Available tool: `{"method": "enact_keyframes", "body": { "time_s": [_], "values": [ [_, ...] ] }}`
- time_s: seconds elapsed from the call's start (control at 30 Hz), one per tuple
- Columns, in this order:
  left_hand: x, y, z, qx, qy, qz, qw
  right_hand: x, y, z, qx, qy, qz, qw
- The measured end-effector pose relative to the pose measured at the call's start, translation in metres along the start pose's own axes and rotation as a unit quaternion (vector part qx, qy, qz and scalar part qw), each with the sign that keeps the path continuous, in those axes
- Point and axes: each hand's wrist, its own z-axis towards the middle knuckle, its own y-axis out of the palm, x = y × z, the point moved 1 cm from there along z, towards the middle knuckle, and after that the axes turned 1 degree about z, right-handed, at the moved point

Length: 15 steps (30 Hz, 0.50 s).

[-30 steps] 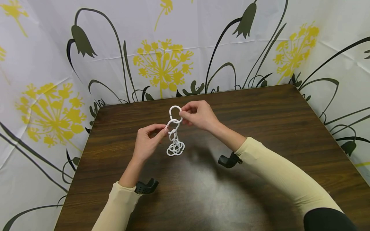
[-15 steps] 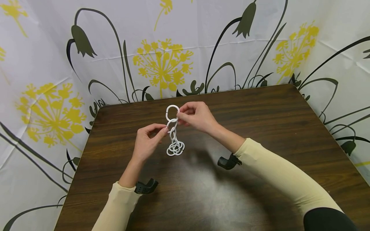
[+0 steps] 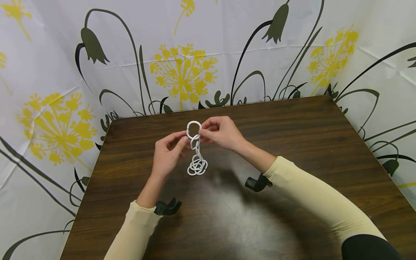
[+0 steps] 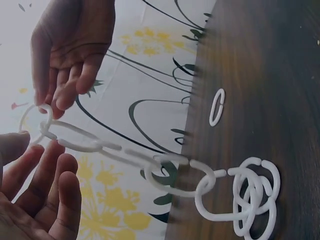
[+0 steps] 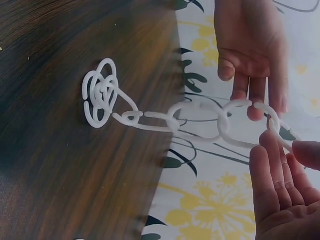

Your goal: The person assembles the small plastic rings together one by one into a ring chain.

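Observation:
A chain of white plastic rings (image 3: 195, 145), each with a small gap, hangs between both hands, its lower end heaped on the table. My right hand (image 3: 224, 133) pinches the right side of the top ring (image 3: 194, 121) between thumb and fingers. At that ring's lower left, my left hand (image 3: 167, 153) pinches with thumb and index finger, the other fingers extended. Several links (image 5: 197, 107) run down from there in the right wrist view to the heap of rings (image 5: 100, 95). One loose ring (image 4: 217, 107) lies apart on the table in the left wrist view.
The dark wood table (image 3: 292, 144) has its far edge against a white curtain (image 3: 227, 29) printed with yellow and green flowers. A black wrist mount (image 3: 167, 207) is strapped to the left wrist, another mount (image 3: 258, 183) to the right.
The top ring has shifted left and turned. My left hand has moved up from the second ring to the top ring, and the links below hang straighter. The heap has stayed put.

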Motion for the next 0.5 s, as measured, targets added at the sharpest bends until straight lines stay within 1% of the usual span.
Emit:
{"method": "enact_keyframes", "body": {
  "time_s": [0.07, 0.1, 0.3, 0.37, 0.43, 0.5],
  "values": [
    [-0.008, 0.001, 0.003, 0.006, -0.001, -0.014, 0.9999, 0.000, 0.000, 0.000, -0.002, 0.001, -0.006, 1.0000],
    [-0.009, 0.001, 0.003, 0.008, 0.000, -0.018, 0.9998, 0.000, -0.001, 0.000, -0.003, 0.001, -0.010, 0.9999],
    [-0.011, 0.005, 0.004, 0.021, 0.018, -0.043, 0.9987, 0.002, -0.004, 0.000, -0.021, 0.000, -0.014, 0.9997],
    [-0.010, 0.005, 0.004, 0.023, 0.020, -0.048, 0.9984, 0.004, -0.008, -0.001, -0.026, -0.003, -0.027, 0.9993],
    [-0.010, 0.004, 0.004, 0.023, 0.018, -0.047, 0.9984, 0.008, -0.016, -0.001, -0.025, -0.010, -0.061, 0.9978],
    [-0.010, 0.004, 0.004, 0.023, 0.015, -0.045, 0.9986, 0.014, -0.026, 0.001, -0.014, -0.015, -0.125, 0.9919]
  ]
}}
